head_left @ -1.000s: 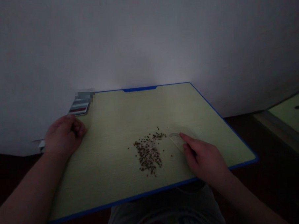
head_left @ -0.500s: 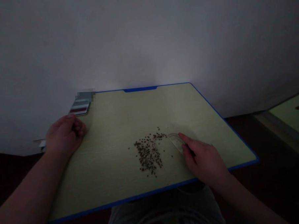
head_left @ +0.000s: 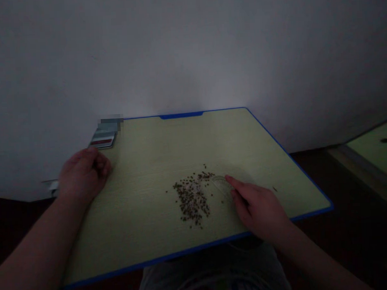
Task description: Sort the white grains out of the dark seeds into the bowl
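Observation:
My right hand (head_left: 260, 206) pinches a clear plastic protractor (head_left: 221, 184), its straight edge turned toward a pile of small grains. The pile (head_left: 192, 200) lies loose on the wood-patterned tabletop (head_left: 149, 159): dark brown seeds mixed with finer pale, pinkish bits. Its upper right end reaches close to the protractor's tip, and a few stray seeds lie around it. My left hand (head_left: 85, 171) rests at the table's left edge with its fingers curled in, and nothing shows in them.
Behind my left hand, a flat stack with a dark red stripe (head_left: 102, 141) lies in the far left corner, partly blurred out. A small brown sliver (head_left: 275, 189) lies right of my right hand. The blue-rimmed table stands against a pale wall (head_left: 189, 55).
My right hand has moved slightly left with the protractor, bringing it closer to the seeds. The brown sliver behind that hand now shows fully. My left hand stays put.

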A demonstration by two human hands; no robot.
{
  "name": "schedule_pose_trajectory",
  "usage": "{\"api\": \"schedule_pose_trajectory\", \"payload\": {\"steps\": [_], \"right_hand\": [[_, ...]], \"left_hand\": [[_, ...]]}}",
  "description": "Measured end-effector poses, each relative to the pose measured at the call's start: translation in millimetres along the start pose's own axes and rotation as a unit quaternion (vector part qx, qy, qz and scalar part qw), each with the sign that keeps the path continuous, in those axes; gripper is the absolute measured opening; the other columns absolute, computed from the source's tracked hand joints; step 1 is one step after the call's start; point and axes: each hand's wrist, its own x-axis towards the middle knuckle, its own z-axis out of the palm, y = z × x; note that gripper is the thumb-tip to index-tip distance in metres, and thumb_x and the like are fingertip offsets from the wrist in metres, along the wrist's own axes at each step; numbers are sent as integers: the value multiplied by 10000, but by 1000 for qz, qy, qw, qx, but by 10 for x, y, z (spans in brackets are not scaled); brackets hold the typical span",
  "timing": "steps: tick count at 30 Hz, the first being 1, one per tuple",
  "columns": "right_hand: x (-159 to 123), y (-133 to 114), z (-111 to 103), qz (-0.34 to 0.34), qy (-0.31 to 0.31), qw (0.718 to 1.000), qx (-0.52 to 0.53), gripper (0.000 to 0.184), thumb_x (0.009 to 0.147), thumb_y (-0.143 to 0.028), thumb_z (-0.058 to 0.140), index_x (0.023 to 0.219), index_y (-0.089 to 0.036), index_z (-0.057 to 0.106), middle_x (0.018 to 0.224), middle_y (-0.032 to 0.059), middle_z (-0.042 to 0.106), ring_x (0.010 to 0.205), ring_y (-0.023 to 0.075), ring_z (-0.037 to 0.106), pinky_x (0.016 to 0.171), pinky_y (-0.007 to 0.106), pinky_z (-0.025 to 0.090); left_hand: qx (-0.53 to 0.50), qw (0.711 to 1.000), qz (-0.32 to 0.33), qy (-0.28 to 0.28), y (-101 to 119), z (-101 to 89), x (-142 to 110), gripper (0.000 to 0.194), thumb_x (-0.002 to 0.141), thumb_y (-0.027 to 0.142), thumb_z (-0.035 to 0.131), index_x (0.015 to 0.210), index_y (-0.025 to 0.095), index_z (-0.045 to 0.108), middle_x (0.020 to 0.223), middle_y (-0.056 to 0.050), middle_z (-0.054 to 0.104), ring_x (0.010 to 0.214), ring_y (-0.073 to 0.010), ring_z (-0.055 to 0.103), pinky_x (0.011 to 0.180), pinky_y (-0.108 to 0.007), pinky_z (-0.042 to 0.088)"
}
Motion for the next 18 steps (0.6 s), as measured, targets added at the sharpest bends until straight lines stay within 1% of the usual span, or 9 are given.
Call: {"api": "schedule_pose_trajectory", "payload": {"steps": [2, 5, 8, 10, 15, 18], "right_hand": [[20, 7, 6, 7, 5, 1000, -5, 394, 920, -190, 406, 1255, -90, 588, 1006, 131, 735, 766, 202, 705, 705, 329, 573], [25, 41, -18, 35, 18, 999, -27, 389, 911, -203, 425, 1242, -101, 602, 958, 118, 744, 724, 210, 704, 674, 337, 573], [5, 70, -54, 67, 28, 996, -53, 386, 906, -213, 438, 1234, -108, 612, 879, 101, 751, 669, 216, 698, 631, 342, 569], [-8, 58, -58, 62, 28, 996, -50, 387, 907, -214, 438, 1237, -106, 609, 871, 99, 751, 666, 212, 697, 629, 335, 566], [5, -69, 13, 7, 14, 1000, -12, 409, 916, -196, 404, 1262, -71, 583, 893, 118, 746, 682, 205, 692, 644, 329, 560], [24, -99, 27, 13, 10, 1000, -14, 410, 911, -187, 406, 1259, -68, 587, 863, 112, 746, 660, 206, 686, 629, 334, 559]], "left_hand": [[5, 1000, -2, 3, 22, 19, -16, 274, 714, 59, 558, 484, 155, 444, 471, 24, 384, 411, -87, 360, 343, -215, 285], [12, 1000, -7, 11, 30, 29, -28, 287, 721, 69, 558, 473, 155, 440, 460, 24, 379, 400, -87, 354, 335, -217, 274], [6, 1000, 7, 15, 3, 16, -14, 287, 713, 82, 587, 477, 156, 442, 451, 28, 386, 392, -86, 362, 336, -216, 274], [-2, 1000, 10, 18, -13, 12, -4, 286, 709, 89, 603, 481, 158, 444, 448, 31, 388, 387, -84, 357, 334, -215, 272], [-4, 1000, 1, 28, -9, 29, -7, 266, 704, 64, 580, 492, 157, 448, 451, 27, 390, 399, -89, 354, 334, -213, 272], [-7, 1000, -1, 13, -9, 19, -6, 265, 702, 48, 566, 495, 156, 439, 459, 28, 386, 401, -86, 349, 342, -213, 277]]}}
